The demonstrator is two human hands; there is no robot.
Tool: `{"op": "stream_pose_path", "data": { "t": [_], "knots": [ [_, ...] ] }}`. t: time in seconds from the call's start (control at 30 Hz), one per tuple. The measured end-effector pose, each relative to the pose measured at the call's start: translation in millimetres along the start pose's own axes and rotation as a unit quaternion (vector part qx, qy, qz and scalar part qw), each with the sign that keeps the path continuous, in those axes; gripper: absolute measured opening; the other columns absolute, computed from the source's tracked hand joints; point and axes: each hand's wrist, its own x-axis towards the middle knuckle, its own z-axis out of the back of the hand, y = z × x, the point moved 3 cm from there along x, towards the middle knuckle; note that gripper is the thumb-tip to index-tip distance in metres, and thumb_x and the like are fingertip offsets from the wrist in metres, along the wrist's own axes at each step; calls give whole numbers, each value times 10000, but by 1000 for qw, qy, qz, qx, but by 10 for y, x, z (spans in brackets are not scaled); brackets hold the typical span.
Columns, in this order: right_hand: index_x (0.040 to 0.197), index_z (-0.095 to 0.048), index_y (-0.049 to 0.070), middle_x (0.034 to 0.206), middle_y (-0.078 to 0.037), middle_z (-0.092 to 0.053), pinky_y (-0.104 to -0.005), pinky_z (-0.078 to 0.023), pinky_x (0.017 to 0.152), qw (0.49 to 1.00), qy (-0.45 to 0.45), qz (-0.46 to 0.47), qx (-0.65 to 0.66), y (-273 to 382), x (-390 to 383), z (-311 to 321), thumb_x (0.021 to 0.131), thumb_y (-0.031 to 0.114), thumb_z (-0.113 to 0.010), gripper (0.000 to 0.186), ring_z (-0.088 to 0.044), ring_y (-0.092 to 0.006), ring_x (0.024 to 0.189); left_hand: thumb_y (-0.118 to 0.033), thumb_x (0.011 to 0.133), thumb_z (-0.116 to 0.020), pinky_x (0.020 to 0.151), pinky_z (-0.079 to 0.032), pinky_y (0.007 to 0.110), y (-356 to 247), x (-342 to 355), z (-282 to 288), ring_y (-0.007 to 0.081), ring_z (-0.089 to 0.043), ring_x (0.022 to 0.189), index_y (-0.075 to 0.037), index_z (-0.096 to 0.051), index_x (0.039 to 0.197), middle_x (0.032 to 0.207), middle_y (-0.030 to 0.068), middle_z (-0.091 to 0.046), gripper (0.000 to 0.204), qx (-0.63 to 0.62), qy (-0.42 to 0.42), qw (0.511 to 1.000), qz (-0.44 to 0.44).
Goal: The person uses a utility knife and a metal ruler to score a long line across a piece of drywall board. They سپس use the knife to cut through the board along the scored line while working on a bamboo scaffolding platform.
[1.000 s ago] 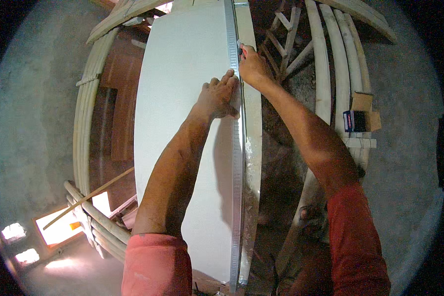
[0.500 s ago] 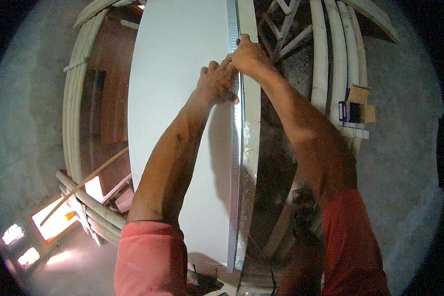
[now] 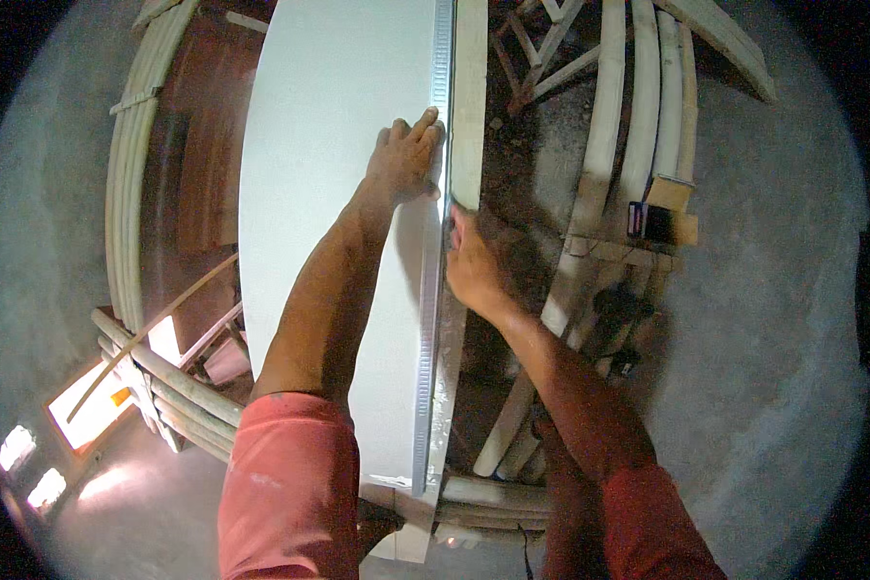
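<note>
A large white board (image 3: pixel 324 126) lies lengthwise in front of me, with a long silvery metal strip (image 3: pixel 423 367) with ridges along its right side. My left hand (image 3: pixel 406 162) rests flat across the strip, fingers stretched forward and thumb out to the side. Closer to me, my right hand (image 3: pixel 477 266) is closed at the strip's right edge. Whatever its fingers grip there is hidden. A pale band of board (image 3: pixel 468 106) runs beyond the strip on the right.
Bamboo poles (image 3: pixel 597 106) stretch along the right, below the board's level, with an open small cardboard box (image 3: pixel 669 208) on them. More bamboo poles (image 3: pixel 130 203) stand at the left. A thin stick (image 3: pixel 155 329) slants at lower left. Grey concrete floor (image 3: pixel 764 338) lies at right.
My right hand has come down along the strip toward me, from ahead of my left hand to behind it. My left hand stays on the strip. The view has shifted slightly.
</note>
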Motion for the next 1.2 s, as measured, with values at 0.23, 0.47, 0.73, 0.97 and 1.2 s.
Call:
{"op": "stream_pose_path", "data": {
  "t": [0.23, 0.47, 0.73, 0.97, 1.2],
  "knots": [
    [1284, -509, -15, 1280, -180, -586, -347, -441, 1005, 970, -118, 77, 198, 21, 917, 633, 944, 1, -467, 343, -561, -255, 1200, -335, 562, -892, 1060, -343, 473, -26, 7, 32, 366, -371, 1290, -114, -344, 1400, 1534, 53, -278, 1026, 13, 1, 1000, -3],
    [1341, -471, 48, 1218, -224, -602, -450, -482, 925, 978, -185, 95, -13, 403, 2416, 905, 861, 111, -500, 485, -604, -368, 1097, -298, 520, -902, 1085, -319, 533, -28, 13, 28, 424, -337, 1323, -112, -326, 1419, 1572, 70, -212, 1084, -36, 20, 999, 5],
    [1325, -518, 93, 1229, -140, -622, -404, -464, 969, 981, -178, 74, -11, 568, 2526, 933, 868, 167, -528, 463, -600, -324, 1121, -280, 533, -891, 1058, -348, 472, -22, -15, 27, 372, -380, 1269, -114, -377, 1397, 1535, 49, -293, 1019, -28, -29, 999, 1],
    [1356, -485, 103, 1196, -196, -624, -437, -474, 952, 977, -185, 73, -71, 700, 2525, 906, 884, 177, -501, 478, -603, -374, 1097, -277, 569, -881, 1060, -351, 473, -39, 1, 53, 371, -375, 1279, -101, -380, 1392, 1534, 51, -289, 979, -4, -15, 1000, 15],
    [1351, -485, 130, 1209, -188, -623, -441, -473, 958, 978, -197, 27, -68, 786, 2580, 904, 890, 197, -508, 466, -597, -366, 1117, -233, 612, -861, 1098, -324, 494, -30, -8, 4, 404, -353, 1311, -104, -355, 1398, 1537, 55, -284, 943, -13, -28, 999, 13]
  ]
}}
